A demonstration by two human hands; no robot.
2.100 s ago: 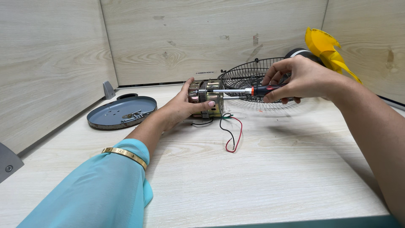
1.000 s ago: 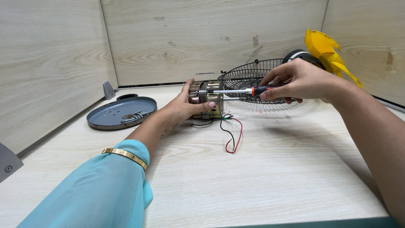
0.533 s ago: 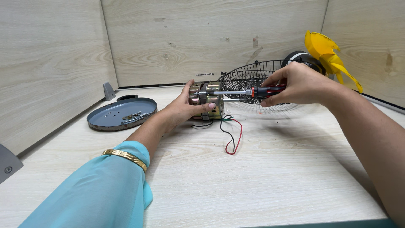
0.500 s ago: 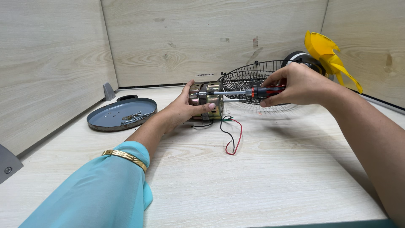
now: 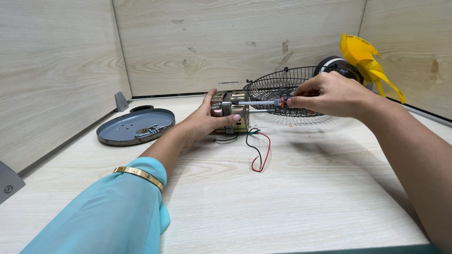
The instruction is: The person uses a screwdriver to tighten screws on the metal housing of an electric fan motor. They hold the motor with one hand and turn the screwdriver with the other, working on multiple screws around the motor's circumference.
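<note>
- You are in the middle of working a screw on the fan motor (image 5: pixel 230 110), which lies on its side on the table (image 5: pixel 292 197), near the back wall and just in front of the wire fan guard (image 5: pixel 282 87).
- Your left hand (image 5: pixel 207 120) wraps the motor from the near side, fingers curled over its top and thumb pressed along its front face, pinning it down.
- Your right hand (image 5: pixel 329 94) pinches the handle of the screwdriver (image 5: pixel 263 102) between thumb and fingertips; the shaft runs level to the left and its tip meets the motor's end face.
- The black and red wires (image 5: pixel 258 150) trail loose from the motor toward you and lie on the table.
- The step in hand looks like turning that screw, judging from the tip seated on the housing.
- The next move calls for keeping the shaft in line with the screw and the left hand firm, so the motor does not roll.
- The grey round plate (image 5: pixel 135 126) with small loose hardware on it sits well off to the left; the yellow fan blade (image 5: pixel 369 63) stands behind the guard.
</note>
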